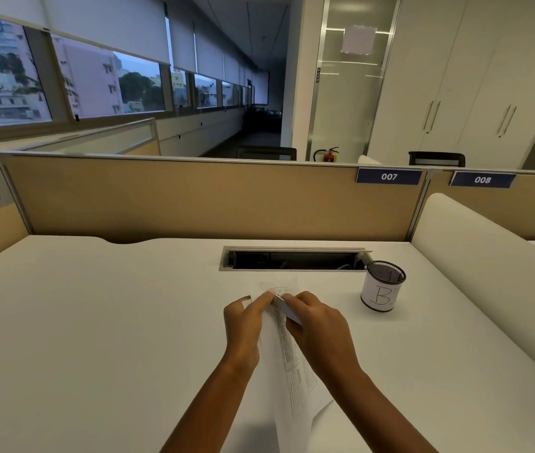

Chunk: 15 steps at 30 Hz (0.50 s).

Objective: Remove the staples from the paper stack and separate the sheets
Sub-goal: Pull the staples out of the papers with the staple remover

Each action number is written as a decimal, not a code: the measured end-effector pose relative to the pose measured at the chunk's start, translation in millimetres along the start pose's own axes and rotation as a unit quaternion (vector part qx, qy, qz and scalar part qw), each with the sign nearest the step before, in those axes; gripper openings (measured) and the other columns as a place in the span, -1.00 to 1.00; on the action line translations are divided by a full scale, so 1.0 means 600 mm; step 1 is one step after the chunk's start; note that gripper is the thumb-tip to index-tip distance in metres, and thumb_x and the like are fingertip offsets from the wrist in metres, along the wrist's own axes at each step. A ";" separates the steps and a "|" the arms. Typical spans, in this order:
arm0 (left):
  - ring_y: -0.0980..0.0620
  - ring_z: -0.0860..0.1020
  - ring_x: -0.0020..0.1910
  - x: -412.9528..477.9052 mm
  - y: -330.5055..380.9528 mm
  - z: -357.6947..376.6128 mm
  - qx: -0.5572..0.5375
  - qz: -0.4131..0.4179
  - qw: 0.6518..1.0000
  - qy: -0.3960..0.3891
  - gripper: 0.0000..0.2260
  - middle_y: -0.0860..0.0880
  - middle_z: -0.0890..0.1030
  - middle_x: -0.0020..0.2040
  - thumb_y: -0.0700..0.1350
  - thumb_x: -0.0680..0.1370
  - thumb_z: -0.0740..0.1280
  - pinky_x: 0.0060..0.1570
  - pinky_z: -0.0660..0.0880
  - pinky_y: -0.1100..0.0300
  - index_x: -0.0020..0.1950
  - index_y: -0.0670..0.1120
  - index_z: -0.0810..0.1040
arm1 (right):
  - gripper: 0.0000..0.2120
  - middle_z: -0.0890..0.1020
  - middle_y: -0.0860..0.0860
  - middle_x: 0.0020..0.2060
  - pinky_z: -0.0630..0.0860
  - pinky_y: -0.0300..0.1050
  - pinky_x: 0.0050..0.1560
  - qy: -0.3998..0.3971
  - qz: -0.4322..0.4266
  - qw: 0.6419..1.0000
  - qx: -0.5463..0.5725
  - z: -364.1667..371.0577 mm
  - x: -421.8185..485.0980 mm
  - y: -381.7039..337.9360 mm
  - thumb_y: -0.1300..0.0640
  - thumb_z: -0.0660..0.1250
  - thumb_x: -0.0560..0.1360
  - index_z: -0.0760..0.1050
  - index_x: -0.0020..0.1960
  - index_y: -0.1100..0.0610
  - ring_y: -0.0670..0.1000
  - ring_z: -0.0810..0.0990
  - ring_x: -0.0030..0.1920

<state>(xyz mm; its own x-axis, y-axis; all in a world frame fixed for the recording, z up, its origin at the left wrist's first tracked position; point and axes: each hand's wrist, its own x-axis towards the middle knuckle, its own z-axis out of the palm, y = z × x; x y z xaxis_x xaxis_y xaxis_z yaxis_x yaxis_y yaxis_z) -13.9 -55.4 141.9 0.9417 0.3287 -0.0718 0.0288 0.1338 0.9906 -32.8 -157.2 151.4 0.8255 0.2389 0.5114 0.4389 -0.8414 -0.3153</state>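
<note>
A stack of printed white sheets (292,364) lies on the white desk, running from between my hands toward me. My left hand (243,325) pinches the far corner of the stack with thumb and forefinger. My right hand (317,325) grips a small flat grey tool (284,307), its tip pressed against that same corner next to my left fingertips. I cannot make out the staple itself. The far end of the sheets (281,289) curls slightly beyond my fingers.
A black mesh pen cup (382,286) with a white label marked "B" stands to the right. An open cable slot (292,259) is cut into the desk (96,322) just beyond my hands. A tan partition (194,197) closes the back; a rounded white divider (488,273) borders the right.
</note>
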 end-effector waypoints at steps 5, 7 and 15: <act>-0.08 0.52 -0.23 0.005 0.002 0.001 -0.004 -0.021 1.000 -0.003 -0.87 -0.13 0.56 -0.16 -0.07 0.46 0.33 -0.15 0.49 0.04 -0.10 -0.12 0.52 | -0.56 0.72 0.05 -0.36 0.58 -0.24 -0.48 0.006 -0.050 0.996 -0.071 -0.003 -0.002 -0.004 0.15 0.64 0.02 0.65 -0.14 0.17 0.02 0.65 -0.50; -0.11 0.53 -0.21 0.005 0.001 0.001 -0.010 -0.029 1.000 -0.005 -0.86 -0.15 0.57 -0.17 -0.08 0.46 0.33 -0.13 0.50 0.02 -0.10 -0.15 0.54 | -0.54 0.72 0.01 -0.37 0.56 -0.28 -0.50 0.006 -0.062 0.993 -0.097 -0.003 -0.001 -0.004 0.11 0.66 -0.03 0.65 -0.16 0.15 -0.01 0.64 -0.52; -0.13 0.53 -0.21 0.003 -0.004 -0.001 -0.029 -0.054 0.998 -0.014 -0.87 -0.15 0.58 -0.19 -0.09 0.46 0.33 -0.17 0.50 0.04 -0.11 -0.15 0.55 | -0.54 0.72 0.01 -0.33 0.57 -0.28 -0.48 -0.022 -0.073 0.990 -0.116 0.004 -0.007 0.005 0.09 0.64 0.02 0.66 -0.11 0.15 -0.04 0.64 -0.48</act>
<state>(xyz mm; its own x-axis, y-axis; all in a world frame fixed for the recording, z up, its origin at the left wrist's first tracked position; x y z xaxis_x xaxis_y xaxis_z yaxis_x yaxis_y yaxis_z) -12.7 -54.7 139.5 0.9429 0.2839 -0.1742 0.1124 0.2209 0.9688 -34.2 -160.0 146.4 0.7762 0.3818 0.5017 0.4650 -0.8841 -0.0466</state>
